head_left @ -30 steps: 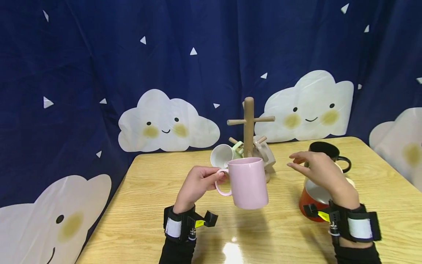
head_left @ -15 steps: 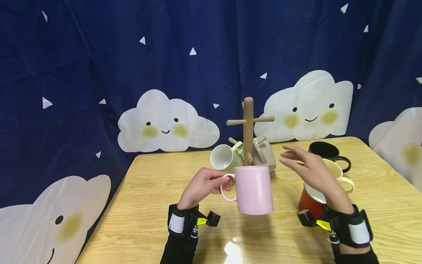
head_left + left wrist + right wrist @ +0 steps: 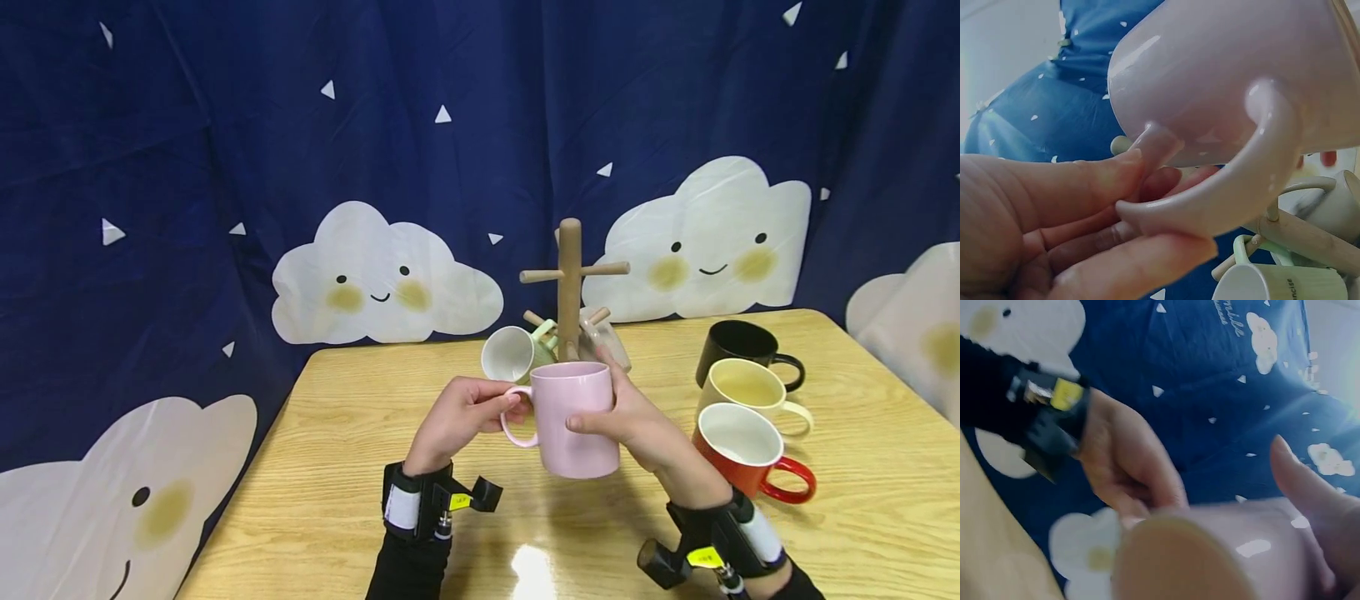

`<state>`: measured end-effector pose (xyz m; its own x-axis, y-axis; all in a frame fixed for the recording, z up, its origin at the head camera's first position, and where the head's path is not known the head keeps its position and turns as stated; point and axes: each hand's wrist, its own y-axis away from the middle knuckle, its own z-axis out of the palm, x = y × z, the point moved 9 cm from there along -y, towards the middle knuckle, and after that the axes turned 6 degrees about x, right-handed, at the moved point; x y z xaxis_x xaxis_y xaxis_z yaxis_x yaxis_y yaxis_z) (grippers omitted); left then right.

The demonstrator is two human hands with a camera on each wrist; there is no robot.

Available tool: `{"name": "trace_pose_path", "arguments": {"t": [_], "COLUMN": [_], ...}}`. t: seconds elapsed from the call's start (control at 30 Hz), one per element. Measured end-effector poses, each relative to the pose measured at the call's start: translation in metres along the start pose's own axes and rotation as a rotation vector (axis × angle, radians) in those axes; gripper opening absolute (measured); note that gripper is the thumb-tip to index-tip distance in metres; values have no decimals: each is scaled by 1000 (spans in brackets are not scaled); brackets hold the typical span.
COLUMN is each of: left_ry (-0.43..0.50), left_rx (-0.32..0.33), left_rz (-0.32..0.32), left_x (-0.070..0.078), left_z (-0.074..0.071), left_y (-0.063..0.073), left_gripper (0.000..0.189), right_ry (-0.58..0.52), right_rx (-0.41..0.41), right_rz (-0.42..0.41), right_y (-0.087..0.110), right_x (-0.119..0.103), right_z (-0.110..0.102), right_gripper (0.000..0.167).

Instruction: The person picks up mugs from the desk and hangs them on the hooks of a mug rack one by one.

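Note:
A pink mug [image 3: 573, 454] is held upright above the table, in front of the wooden mug tree [image 3: 570, 292]. My left hand [image 3: 467, 421] pinches its handle [image 3: 1235, 187] between thumb and fingers. Around the mug's right side wraps my right hand [image 3: 647, 429], thumb across the front and fingers mostly hidden behind. A pale green mug [image 3: 517, 354] hangs tilted on the tree's lower left, a greyish-beige mug [image 3: 611, 342] on its lower right, partly covered. The right wrist view is blurred and shows the pink mug's underside.
On the right of the wooden table [image 3: 337, 517] stand a black mug [image 3: 738, 342], a cream-yellow mug [image 3: 742, 385] and a red mug [image 3: 738, 467] in a close row, handles to the right. Bare pegs [image 3: 606, 269] stick out near the tree's top. A dark blue curtain [image 3: 450, 50] hangs behind.
My right hand has moved left from above the row of mugs and taken hold of the pink mug's side. The left hand carried the mug slightly right and down, then slightly up.

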<state>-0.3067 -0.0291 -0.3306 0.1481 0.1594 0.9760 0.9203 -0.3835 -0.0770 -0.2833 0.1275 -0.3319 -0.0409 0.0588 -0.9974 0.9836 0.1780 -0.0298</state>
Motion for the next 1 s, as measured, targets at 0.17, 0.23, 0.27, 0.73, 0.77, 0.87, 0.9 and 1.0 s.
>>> {"name": "trace_pose_path", "arguments": {"t": [0.17,0.23,0.27,0.73,0.77,0.87,0.9,1.0], "left_ry": [-10,-20,-30,-208,-211,-181,-174,-173], "left_rx": [63,81,88,233,264,333,346,364], "left_rz": [14,34,46,91,93,82,76,53], "left_x": [1,3,5,19,21,23,23,23], "left_z": [-2,-1,-1,-24,-30,-48,-52,-60], "left_y": [0,1,1,6,8,14,16,20], "left_gripper": [26,27,27,34,34,32,31,30], "right_ry": [-12,-1,3,-29,-38,-53,-54,-57], "right_rx": [81,116,131,162,173,215,228,253], "right_rz": [-31,-24,-15,-47,-52,-61,-58,-49], "right_y": [0,1,2,2,2,2,2,0], "right_x": [4,5,6,-4,-6,-10,-10,-8], "right_z": [5,4,3,-16,-22,-41,-46,-56], "right_gripper": [78,72,71,68,67,62,60,55]}}
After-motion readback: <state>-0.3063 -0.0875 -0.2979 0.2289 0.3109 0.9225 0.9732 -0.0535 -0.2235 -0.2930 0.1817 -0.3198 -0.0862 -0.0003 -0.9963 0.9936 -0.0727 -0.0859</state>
